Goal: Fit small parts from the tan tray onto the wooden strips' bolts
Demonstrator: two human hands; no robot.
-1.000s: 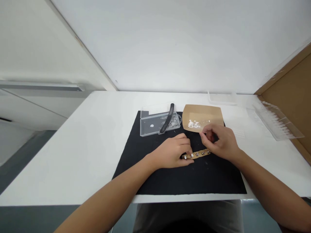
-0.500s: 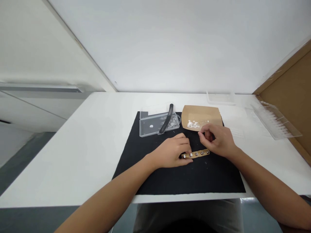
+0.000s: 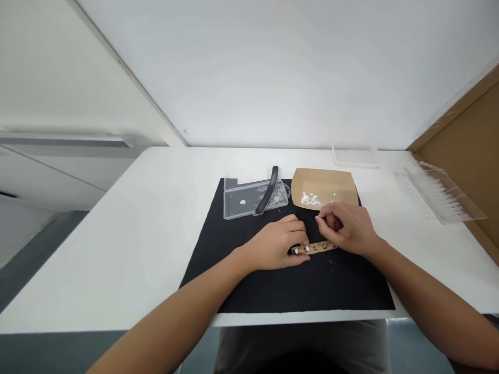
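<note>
A narrow tan strip (image 3: 322, 246) with several small metal pieces along it lies on the black mat (image 3: 307, 291). Two small white pieces show near its left end. My left hand (image 3: 278, 243) grips that end between thumb and fingers. Above the strip's right end is my right hand (image 3: 346, 227), thumb and index finger pinched together; whatever may be between them is too small to make out. The cardboard tray (image 3: 323, 182) just beyond it holds small white pieces.
An open clear plastic box (image 3: 249, 201) with small clear parts sits at the mat's back left, a black curved tool (image 3: 268, 191) across it. Clear racks (image 3: 444, 200) stand at the right, beside a cardboard panel (image 3: 468, 140).
My right hand has shifted slightly left and down, nearer the strip, and now covers its right end. My left hand stays on the strip.
</note>
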